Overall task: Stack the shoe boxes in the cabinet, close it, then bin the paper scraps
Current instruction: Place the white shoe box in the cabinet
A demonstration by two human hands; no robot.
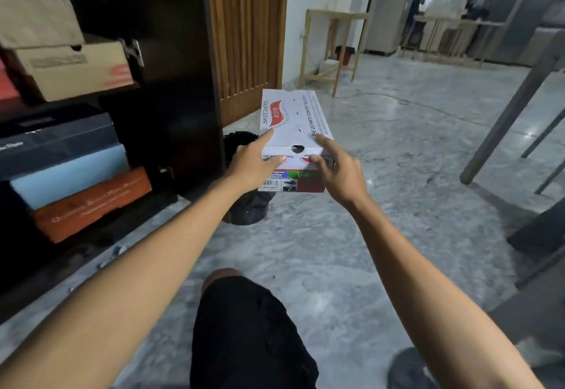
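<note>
Shoe boxes (70,156) fill the open dark cabinet (171,67) at left: tan ones on the upper shelf, navy, pale blue and orange stacked below. Both hands grasp a white Skechers box (293,119) in mid-air above the marble floor (351,251), left hand (253,165) and right hand (336,171) gripping its near end. Just behind it on the floor stands a black bin (247,205), its contents hidden.

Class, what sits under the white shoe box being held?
Under the white shoe box sits a black bin, partly covered by the box and the left hand; its contents cannot be seen.
</note>
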